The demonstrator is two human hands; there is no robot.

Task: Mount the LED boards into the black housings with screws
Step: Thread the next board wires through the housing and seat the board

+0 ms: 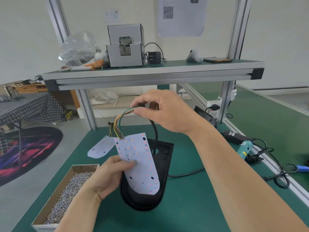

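Note:
A white LED board [138,164] dotted with red and orange LEDs is tilted above the black housing [160,186], which lies on the green bench. My left hand [108,174] grips the board's left edge. My right hand [165,111] pinches the bundle of coloured wires [119,122] that rises from the board's top edge, where it meets a black cable [154,129] running down into the housing. A second white LED board [101,148] lies flat on the bench behind and to the left.
A cardboard box of screws [66,191] sits at the front left. An electric screwdriver [244,148] with tangled cords lies at the right by the aluminium rail. A screw feeder machine [125,46] and a plastic bag [78,49] stand on the upper shelf.

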